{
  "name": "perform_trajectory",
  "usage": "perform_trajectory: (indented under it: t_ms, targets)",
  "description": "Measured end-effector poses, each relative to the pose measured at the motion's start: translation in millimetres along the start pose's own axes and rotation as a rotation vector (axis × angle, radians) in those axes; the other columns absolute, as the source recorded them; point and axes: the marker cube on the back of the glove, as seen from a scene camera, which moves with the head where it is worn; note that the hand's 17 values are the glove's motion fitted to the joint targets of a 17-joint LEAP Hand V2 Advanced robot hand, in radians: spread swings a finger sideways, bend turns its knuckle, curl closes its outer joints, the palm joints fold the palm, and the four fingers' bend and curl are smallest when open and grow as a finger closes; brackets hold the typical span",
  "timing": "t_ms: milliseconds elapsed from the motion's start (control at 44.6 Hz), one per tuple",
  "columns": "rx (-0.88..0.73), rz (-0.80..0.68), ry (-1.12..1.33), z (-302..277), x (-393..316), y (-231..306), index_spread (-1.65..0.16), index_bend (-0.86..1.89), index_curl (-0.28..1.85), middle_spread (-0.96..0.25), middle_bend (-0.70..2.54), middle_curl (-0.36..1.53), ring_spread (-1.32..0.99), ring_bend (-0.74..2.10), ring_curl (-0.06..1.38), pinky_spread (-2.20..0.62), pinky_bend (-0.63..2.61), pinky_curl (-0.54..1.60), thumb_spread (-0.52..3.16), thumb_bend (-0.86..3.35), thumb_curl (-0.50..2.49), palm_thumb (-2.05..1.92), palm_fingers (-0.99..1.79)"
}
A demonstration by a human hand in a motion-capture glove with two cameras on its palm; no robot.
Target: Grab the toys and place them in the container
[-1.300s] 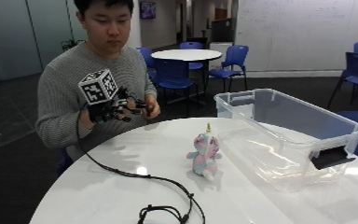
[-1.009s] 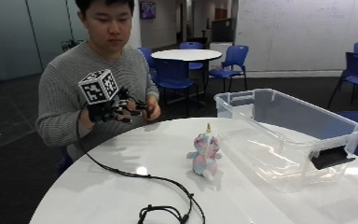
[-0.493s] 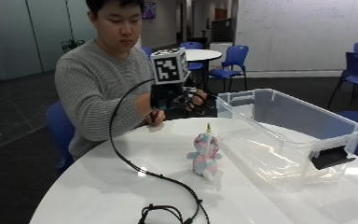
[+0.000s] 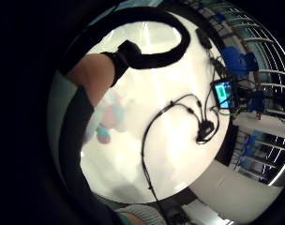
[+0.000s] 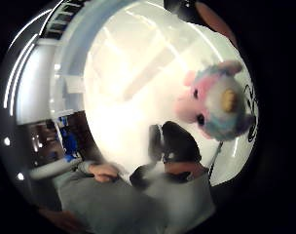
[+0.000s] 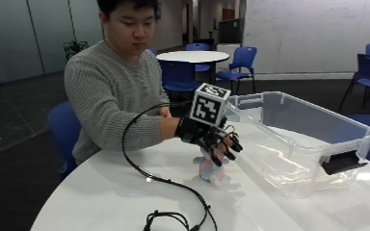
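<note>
A pastel unicorn plush (image 6: 211, 171) stands upright on the round white table (image 6: 101, 197), just left of the clear plastic container (image 6: 287, 159). My gloved right hand (image 6: 212, 138) hovers right over the plush, fingers spread and pointing down in front of its head, which they hide. Nothing is held. In the thumb side palm view the unicorn's face and horn (image 5: 219, 110) are close below the palm. The little finger side palm view shows the plush (image 4: 108, 121) blurred on the table beside a fingertip.
The container, lid off and with a black latch (image 6: 343, 161), takes up the table's right side. A small device with a lit screen (image 4: 223, 92) sits at the far table edge. Blue chairs (image 6: 236, 72) and another round table (image 6: 192, 57) stand behind.
The right hand has swung from near the person's chest out across the table and come down over the unicorn. The plush and the container have stayed in place.
</note>
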Motion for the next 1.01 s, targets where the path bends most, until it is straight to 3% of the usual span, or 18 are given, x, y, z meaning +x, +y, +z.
perform_trajectory:
  t_ms: [157, 426, 516, 650, 807, 1009]
  targets:
    - [-0.102, -0.005, -0.04, 40.6, -2.1, -6.3, -0.38, 0.15, 0.29, -0.2, 0.14, 0.21, -0.22, 0.54, 0.24, 0.0, 1.03, 0.37, 1.41, 0.06, 0.32, 0.21, 0.17]
    - [-0.104, -0.017, 0.003, 46.4, -7.0, -7.5, -0.39, 0.2, 0.31, -0.21, 0.13, 0.18, -0.27, 0.8, 0.3, -0.12, 1.19, 0.41, 1.38, 0.08, 0.37, 0.35, 0.32]
    - [-0.074, -0.023, 0.024, 45.7, -8.7, -8.1, -0.4, 0.23, 0.33, -0.23, 0.16, 0.19, -0.3, 0.85, 0.31, -0.15, 1.16, 0.39, 1.38, 0.1, 0.39, 0.4, 0.39]
    - [0.044, -0.055, 0.025, 42.1, -5.7, -10.2, -0.4, 0.27, 0.35, -0.26, 0.39, 0.27, -0.37, 0.86, 0.3, -0.23, 1.04, 0.34, 1.3, 0.16, 0.47, 0.57, 0.75]
    - [0.092, -0.08, -0.048, 41.1, 0.5, -9.2, -0.39, 0.5, 0.47, -0.31, 0.52, 0.34, -0.42, 0.91, 0.34, -0.36, 0.94, 0.32, 1.08, 0.17, 0.58, 0.68, 1.09]
    - [0.108, -0.101, -0.055, 13.1, -0.1, -7.8, -0.36, 0.68, 0.64, -0.34, 0.64, 0.43, -0.44, 0.96, 0.41, -0.4, 0.95, 0.37, 0.88, 0.17, 0.7, 0.72, 1.08]
